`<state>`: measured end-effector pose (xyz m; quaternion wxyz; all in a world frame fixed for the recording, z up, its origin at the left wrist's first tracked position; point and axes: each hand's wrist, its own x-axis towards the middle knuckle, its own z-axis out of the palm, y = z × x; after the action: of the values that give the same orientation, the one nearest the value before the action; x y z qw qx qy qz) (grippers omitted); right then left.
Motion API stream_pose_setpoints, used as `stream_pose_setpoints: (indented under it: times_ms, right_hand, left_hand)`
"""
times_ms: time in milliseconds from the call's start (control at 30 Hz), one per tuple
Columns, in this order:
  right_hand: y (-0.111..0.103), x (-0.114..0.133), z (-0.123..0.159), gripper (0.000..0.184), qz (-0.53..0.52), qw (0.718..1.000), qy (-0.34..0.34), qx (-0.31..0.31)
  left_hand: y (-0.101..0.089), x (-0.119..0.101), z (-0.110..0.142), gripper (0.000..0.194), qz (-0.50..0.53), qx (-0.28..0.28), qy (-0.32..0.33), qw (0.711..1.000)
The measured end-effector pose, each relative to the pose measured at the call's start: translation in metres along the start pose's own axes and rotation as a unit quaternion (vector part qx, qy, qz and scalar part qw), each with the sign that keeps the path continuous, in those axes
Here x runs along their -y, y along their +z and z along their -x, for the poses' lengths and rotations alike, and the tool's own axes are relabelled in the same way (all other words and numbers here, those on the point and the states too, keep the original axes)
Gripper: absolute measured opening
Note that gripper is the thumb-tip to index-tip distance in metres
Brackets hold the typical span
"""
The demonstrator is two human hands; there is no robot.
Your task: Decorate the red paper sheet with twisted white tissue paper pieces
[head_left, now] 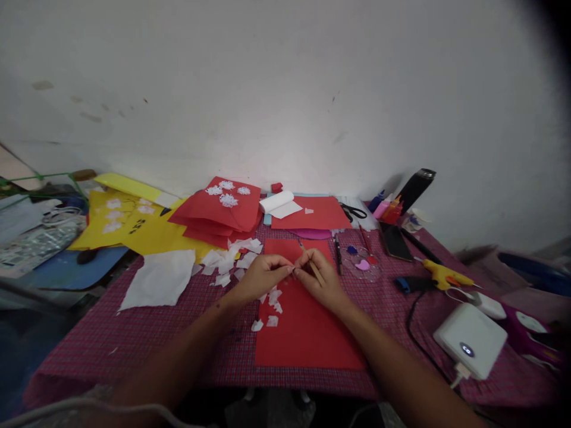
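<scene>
Both hands meet over a red paper sheet (307,333) lying on the checked tablecloth (134,333). My right hand (321,276) is closed around a thin wooden stick (307,257) that slants up to the left. My left hand (263,274) pinches something tiny at the stick's lower part; I cannot make out what it is. Small white paper scraps (271,309) lie on and beside the red sheet just under the hands.
White paper pieces (232,255) and a larger white sheet (158,279) lie left. Red folded papers with white flowers (223,208) and yellow sheets (120,223) sit behind. Right: paint palette (363,264), glue gun (444,276), white power bank (470,339), black bottle (414,187), scissors (354,211).
</scene>
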<state>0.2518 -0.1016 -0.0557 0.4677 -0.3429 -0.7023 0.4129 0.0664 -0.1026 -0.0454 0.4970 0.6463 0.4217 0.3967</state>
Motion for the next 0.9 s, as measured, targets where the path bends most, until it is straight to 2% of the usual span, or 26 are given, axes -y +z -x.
stream_pose_setpoints:
  times_ms: [633,767,900]
  right_hand:
    - [0.001,0.005,0.000,0.012,0.030,0.999,-0.012,-0.010]
    - [-0.001,0.003,-0.001,0.010,-0.031,0.999,0.004,-0.026]
    - [-0.005,0.002,-0.003,0.030,-0.087,0.993,0.028,-0.072]
  left_hand:
    - [-0.001,0.007,0.000,0.018,0.000,0.000,-0.004,1.000]
    - [-0.003,0.011,-0.005,0.012,0.045,-0.058,0.008,0.997]
    - [-0.006,0.015,-0.011,0.009,0.155,-0.115,-0.011,0.981]
